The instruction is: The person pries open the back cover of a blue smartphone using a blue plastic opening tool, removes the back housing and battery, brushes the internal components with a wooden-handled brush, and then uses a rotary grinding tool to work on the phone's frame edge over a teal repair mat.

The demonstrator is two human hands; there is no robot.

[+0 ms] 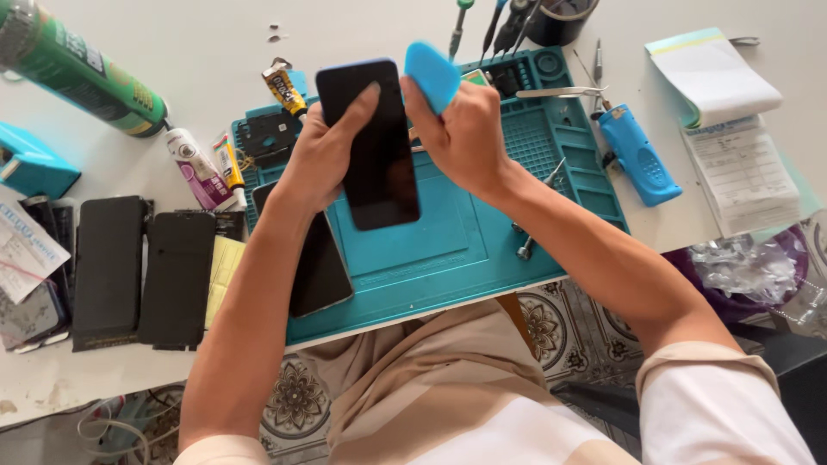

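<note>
My left hand (323, 155) grips the dark phone (369, 142) upright above the teal mat (448, 250) on the worktop; my right hand (465, 133) pinches a blue pick (432, 76) at its top right edge. The screen looks unlifted, so prying seems barely begun.

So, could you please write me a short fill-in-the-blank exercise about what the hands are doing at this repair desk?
1. The left hand holds a black ____ above the mat.
2. The right hand pinches a ____ triangular pick.
3. A second phone lies on the mat under the ____ forearm.
4. The blue tool lies to the ____ of the mat.

Missing words: phone; blue; left; right
</note>
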